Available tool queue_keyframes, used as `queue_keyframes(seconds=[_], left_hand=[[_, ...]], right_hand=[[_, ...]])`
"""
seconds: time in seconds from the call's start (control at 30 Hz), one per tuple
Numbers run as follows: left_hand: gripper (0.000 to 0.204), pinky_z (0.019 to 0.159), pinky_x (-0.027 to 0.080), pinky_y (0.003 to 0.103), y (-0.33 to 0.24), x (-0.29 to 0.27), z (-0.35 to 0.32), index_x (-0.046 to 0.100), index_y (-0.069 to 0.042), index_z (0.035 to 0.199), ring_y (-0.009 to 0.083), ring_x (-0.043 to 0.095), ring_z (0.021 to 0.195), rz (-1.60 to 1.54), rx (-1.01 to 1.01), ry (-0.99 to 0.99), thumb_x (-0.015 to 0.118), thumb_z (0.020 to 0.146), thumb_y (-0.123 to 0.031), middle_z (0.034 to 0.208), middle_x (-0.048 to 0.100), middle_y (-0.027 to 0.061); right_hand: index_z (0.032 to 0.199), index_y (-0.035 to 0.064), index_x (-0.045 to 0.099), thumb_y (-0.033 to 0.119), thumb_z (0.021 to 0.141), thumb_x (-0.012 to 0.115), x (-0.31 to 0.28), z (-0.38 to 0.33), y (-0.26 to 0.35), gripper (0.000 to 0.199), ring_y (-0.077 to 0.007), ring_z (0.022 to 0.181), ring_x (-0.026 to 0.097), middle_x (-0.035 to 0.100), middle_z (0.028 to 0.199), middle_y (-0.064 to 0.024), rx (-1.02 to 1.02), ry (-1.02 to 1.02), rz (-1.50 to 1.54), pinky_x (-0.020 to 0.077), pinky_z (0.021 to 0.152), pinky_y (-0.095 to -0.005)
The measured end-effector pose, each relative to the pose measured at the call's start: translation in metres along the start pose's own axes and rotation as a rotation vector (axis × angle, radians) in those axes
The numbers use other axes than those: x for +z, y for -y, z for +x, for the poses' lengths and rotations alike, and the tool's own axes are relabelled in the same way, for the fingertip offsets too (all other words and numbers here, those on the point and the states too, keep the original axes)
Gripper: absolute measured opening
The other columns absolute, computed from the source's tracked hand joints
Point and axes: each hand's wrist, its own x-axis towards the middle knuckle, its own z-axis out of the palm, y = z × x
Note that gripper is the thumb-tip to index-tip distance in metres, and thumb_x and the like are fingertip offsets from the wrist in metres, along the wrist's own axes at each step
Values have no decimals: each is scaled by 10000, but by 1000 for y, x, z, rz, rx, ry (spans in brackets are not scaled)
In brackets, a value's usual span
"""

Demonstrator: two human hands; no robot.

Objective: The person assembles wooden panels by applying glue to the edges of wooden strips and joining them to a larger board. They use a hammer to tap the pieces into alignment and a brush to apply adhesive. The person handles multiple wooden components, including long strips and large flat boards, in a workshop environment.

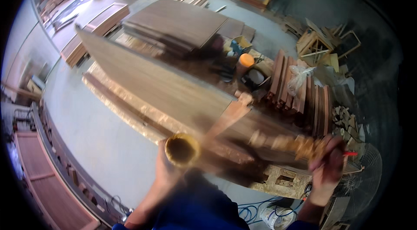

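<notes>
My left hand (163, 167) is wrapped round a round, open-topped cup (183, 150) with a yellow, crusted rim; its inside looks dark. Held out to the right, my right hand (326, 171) is blurred, its fingers curled round something I cannot make out. A red tip (350, 154) shows beside that hand, and a smeared yellow-brown stick-like shape (286, 143) stretches left from it. Between my hands and beyond them, a long wooden panel (156, 80) stands tilted along the workbench. A pale wedge-shaped wooden piece (229, 118) lies against its near right end.
Brown boards (178, 19) are stacked behind the panel. Nearby stand an orange-lidded jar (246, 60) and bundled wooden strips (282, 78) under a plastic bag (299, 78). A wire-cage fan (360, 182) is at the right; a white bucket (278, 218) and blue hose (248, 212) lie below.
</notes>
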Motion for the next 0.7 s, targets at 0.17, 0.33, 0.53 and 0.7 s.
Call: queue_keyframes(seconds=[0.17,0.33,0.53,0.7], left_hand=[[619,895,536,353,-10,5,25,541,-16,1210,214,657,1020,183,-128,171,908,714,-76,1103,671,111],[547,790,560,349,16,12,27,629,-21,1196,208,691,968,108,0,187,905,756,-196,1064,719,131],[521,814,553,351,-4,12,41,627,-19,1249,232,690,976,55,-46,361,847,804,-175,1089,713,130],[484,863,546,347,-3,15,41,646,-58,1255,251,684,1033,90,-121,357,821,822,-186,1123,704,141]], right_hand=[[1032,-47,648,88,933,600,-9,71,-3,174,-206,667,667,677,879,-150,114,-133,-219,562,602,-327],[1018,-68,664,43,903,603,1,99,-21,171,-224,713,683,691,861,-158,289,-128,-164,571,655,-343],[963,-75,657,32,878,657,-2,108,-26,136,-235,681,688,642,954,-169,308,-42,-181,597,613,-337],[939,-67,675,9,847,681,3,109,-22,119,-233,707,667,643,938,-168,241,27,-279,569,645,-332]])
